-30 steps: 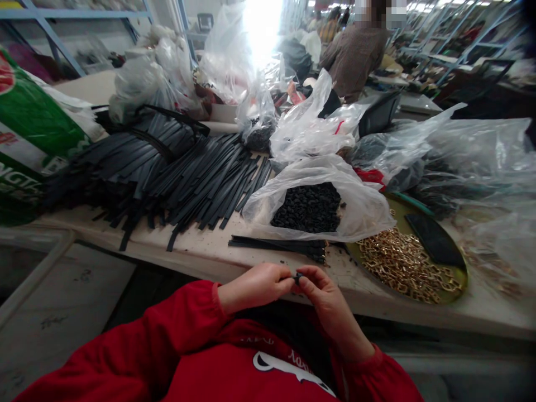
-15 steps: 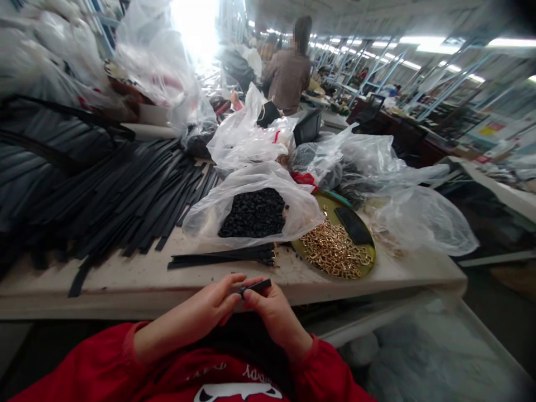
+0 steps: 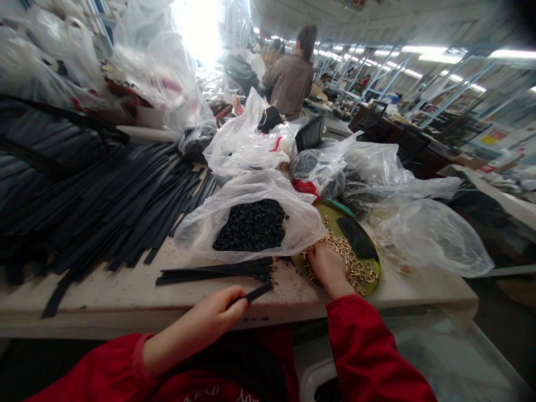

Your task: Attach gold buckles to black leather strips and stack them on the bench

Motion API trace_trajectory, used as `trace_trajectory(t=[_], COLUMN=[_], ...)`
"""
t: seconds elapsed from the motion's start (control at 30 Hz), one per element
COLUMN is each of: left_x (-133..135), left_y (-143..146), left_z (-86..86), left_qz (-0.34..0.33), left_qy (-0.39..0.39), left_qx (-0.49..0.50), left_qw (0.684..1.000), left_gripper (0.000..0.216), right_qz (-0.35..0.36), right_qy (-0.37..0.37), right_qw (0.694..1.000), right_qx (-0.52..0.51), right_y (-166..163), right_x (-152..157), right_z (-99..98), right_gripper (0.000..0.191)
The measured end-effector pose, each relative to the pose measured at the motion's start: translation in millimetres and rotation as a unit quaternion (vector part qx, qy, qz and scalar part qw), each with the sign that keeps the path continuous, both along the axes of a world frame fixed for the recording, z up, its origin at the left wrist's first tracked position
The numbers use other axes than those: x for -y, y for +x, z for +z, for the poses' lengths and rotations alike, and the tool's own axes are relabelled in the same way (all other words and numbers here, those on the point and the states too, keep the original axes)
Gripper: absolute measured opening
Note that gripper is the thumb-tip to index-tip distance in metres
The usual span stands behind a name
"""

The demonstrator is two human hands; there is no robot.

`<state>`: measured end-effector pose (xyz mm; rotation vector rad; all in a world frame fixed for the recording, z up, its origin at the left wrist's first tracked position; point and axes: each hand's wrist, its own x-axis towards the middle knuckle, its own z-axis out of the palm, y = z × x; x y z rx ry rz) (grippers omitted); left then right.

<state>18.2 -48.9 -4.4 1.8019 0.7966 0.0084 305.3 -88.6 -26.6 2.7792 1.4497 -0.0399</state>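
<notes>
The pale worktable (image 3: 125, 293) spans the frame, with a heap of black straps (image 3: 113, 206) filling its left side. A plastic bag (image 3: 268, 187) of small black loops (image 3: 251, 226) lies open at centre; right of it sits an olive dish (image 3: 329, 212) of gold metal fittings (image 3: 341, 245). A small bundle of straps (image 3: 209, 272) lies below the bag.

The hands, together half a second ago, are now apart: the right hand (image 3: 329, 268) has gone to the dish, so the work is split between strap and fittings. The left hand (image 3: 226, 306) pinches a single black strap (image 3: 259, 291) between thumb and fingers at lower centre, its free end slanting up toward the bundle.

The right fingertips are hidden among the fittings, so whether they pinch one cannot be told. The left palm covers the strap's other end; whether its free end touches the bundle is unclear.
</notes>
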Motion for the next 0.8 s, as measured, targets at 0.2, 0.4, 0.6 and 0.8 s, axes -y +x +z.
trace_trajectory(t=[0.2, 0.4, 0.6, 0.8], left_x=[3, 12, 21, 21], left_y=[1, -3, -17, -23], left_z=[-2.1, 10.4, 16.8, 24.8], left_qz=[-0.004, -0.017, -0.009, 0.056], left_qy=[0.034, 0.046, 0.043, 0.099], left_qx=[-0.008, -0.013, -0.003, 0.056], left_qw=[0.999, 0.999, 0.999, 0.992], left_gripper=[0.026, 0.025, 0.024, 0.024], right_qz=[-0.002, 0.012, 0.027, 0.149], right_qy=[-0.031, -0.036, 0.016, 0.142], right_qw=[0.999, 0.999, 0.999, 0.973], right_qx=[0.006, -0.025, -0.031, -0.102], right_y=[-1, 6, -1, -51], right_x=[-7, -8, -1, 22], right_z=[-3.8, -2.4, -1.2, 26.7], right_gripper=[0.03, 0.028, 0.021, 0.015])
